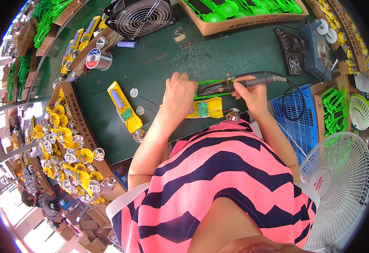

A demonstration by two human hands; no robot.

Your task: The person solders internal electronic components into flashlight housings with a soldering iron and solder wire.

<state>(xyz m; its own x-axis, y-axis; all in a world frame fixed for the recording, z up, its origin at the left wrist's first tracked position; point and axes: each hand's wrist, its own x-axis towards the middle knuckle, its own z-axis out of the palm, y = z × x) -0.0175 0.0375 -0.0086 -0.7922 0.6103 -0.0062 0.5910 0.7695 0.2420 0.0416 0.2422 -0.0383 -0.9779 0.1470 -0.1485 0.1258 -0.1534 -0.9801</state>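
Head view of a soldering bench with a dark green mat point(218, 59). The left hand point(179, 98) lies knuckles-up, fingers curled down onto the left end of a yellow plastic torch housing with a small green circuit board point(204, 109), pinning it to the mat near the bench's front edge; its grip is hidden beneath the hand, so whether the fingers clasp or merely press cannot be told. The right hand point(252, 92) is closed in a pen grip around the grey handle of a corded soldering iron point(235, 84), whose dark tip points left above a green plastic strip point(207, 82) just behind the housing. The housing appears light, stiff and smooth, with thin loose wires and a fragile board; it is probably best held by its outer shell, away from the board. A second yellow torch housing point(124, 107) lies to the left, a spool of solder wire point(98, 59) further back, and 1 small black fan point(140, 17) at the rear.
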